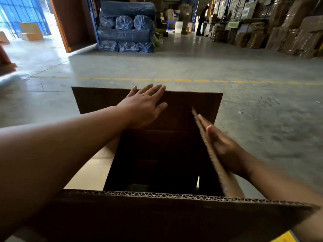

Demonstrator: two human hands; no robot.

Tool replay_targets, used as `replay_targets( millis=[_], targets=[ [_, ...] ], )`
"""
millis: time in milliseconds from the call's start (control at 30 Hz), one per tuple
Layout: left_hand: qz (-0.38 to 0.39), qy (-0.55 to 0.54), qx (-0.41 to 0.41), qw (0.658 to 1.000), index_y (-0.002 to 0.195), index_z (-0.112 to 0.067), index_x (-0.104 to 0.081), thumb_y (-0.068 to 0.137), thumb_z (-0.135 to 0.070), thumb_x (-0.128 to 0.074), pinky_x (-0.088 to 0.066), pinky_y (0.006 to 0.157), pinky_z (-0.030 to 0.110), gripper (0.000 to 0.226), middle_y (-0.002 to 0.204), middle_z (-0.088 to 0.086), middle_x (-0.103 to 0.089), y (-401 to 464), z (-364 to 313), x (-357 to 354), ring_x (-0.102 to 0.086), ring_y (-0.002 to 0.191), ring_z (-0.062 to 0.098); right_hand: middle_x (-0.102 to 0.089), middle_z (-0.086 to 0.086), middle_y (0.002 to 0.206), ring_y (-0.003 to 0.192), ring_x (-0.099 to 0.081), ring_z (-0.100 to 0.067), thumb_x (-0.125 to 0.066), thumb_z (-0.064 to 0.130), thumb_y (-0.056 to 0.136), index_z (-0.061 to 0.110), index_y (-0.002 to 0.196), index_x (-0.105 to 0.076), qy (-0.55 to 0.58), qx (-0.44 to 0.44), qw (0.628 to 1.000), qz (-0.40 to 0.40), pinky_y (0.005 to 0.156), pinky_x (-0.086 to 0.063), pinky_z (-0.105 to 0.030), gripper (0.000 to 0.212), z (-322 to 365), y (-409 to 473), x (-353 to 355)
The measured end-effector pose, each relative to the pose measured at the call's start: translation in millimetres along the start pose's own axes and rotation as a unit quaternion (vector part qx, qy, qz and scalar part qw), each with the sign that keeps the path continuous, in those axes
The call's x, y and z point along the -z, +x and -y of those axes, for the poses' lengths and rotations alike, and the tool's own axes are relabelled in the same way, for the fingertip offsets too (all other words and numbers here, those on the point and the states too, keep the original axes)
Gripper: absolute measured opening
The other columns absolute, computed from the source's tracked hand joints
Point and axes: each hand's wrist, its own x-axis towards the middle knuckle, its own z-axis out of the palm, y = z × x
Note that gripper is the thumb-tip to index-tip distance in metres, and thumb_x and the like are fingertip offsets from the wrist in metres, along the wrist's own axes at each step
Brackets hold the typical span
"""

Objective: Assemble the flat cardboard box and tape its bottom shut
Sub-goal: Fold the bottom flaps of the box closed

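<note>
A large brown cardboard box (183,105) stands opened up in front of me, its open end facing me and its inside dark. My left hand (146,105) lies flat, fingers spread, on the inner face of the far flap. My right hand (222,145) presses flat against the outer side of the right flap (209,151), which stands on edge. The near flap (157,215) sticks out toward me, its corrugated edge showing. A paler left flap (94,170) lies outward under my left forearm. No tape is in view.
The box stands on a grey concrete floor with a dashed yellow line (162,80) beyond it. Blue wrapped rolls (125,27) are stacked at the back. Flattened cardboard stacks (288,32) line the right wall. A person (202,20) stands far off. A bright doorway opens at the left.
</note>
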Motion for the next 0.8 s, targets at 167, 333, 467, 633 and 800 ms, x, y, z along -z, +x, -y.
replay_targets(
  millis=[167, 333, 467, 633, 800],
  targets=[
    [-0.002, 0.011, -0.001, 1.000, 0.158, -0.030, 0.004, 0.099, -0.061, -0.017, 0.006, 0.121, 0.046, 0.070, 0.166, -0.010, 0.004, 0.2, -0.6, -2.7, 0.010, 0.150, 0.009, -0.001, 0.013, 0.162, 0.146, 0.003, -0.005, -0.011, 0.083, 0.077, 0.040, 0.152, -0.005, -0.242, -0.017, 0.968, 0.068, 0.115, -0.003, -0.030, 0.087, -4.4, 6.9, -20.0],
    [-0.008, 0.014, 0.001, 1.000, 0.158, -0.028, 0.003, 0.099, -0.061, -0.019, 0.006, 0.121, 0.044, 0.071, 0.166, -0.009, 0.003, -0.1, -2.1, -1.7, 0.009, 0.151, 0.010, 0.007, 0.010, 0.162, 0.146, 0.012, -0.006, -0.013, 0.075, 0.085, 0.035, 0.153, -0.001, -0.351, -0.035, 0.930, 0.104, 0.117, 0.005, -0.031, 0.079, -7.8, 5.3, -30.8],
    [-0.010, 0.016, -0.001, 1.000, 0.158, -0.028, 0.003, 0.099, -0.062, -0.020, 0.006, 0.121, 0.045, 0.072, 0.166, -0.009, 0.004, 0.1, -2.8, -1.2, 0.010, 0.151, 0.010, 0.011, 0.008, 0.162, 0.146, 0.013, -0.007, -0.013, 0.072, 0.088, 0.032, 0.153, 0.000, -0.399, -0.042, 0.909, 0.114, 0.115, 0.008, -0.031, 0.077, -7.6, 4.8, -33.9],
    [-0.015, 0.014, -0.002, 1.000, 0.158, -0.028, 0.003, 0.099, -0.062, -0.021, 0.006, 0.121, 0.046, 0.072, 0.166, -0.009, 0.005, 5.6, -0.9, 0.5, 0.010, 0.151, 0.010, 0.006, 0.006, 0.163, 0.147, 0.011, -0.010, -0.014, 0.073, 0.087, 0.030, 0.154, -0.003, -0.411, -0.047, 0.905, 0.100, 0.113, 0.005, -0.030, 0.080, -7.4, 9.5, -28.7],
    [-0.005, 0.011, 0.009, 1.000, 0.158, -0.027, 0.004, 0.097, -0.064, -0.022, 0.005, 0.121, 0.047, 0.076, 0.166, -0.008, 0.005, 1.1, -1.9, 1.2, 0.010, 0.151, 0.011, 0.002, 0.004, 0.163, 0.148, 0.006, -0.014, -0.016, 0.073, 0.086, 0.029, 0.154, -0.006, -0.431, -0.054, 0.896, 0.090, 0.115, 0.001, -0.032, 0.082, -6.6, 10.8, -20.6]
  ],
)
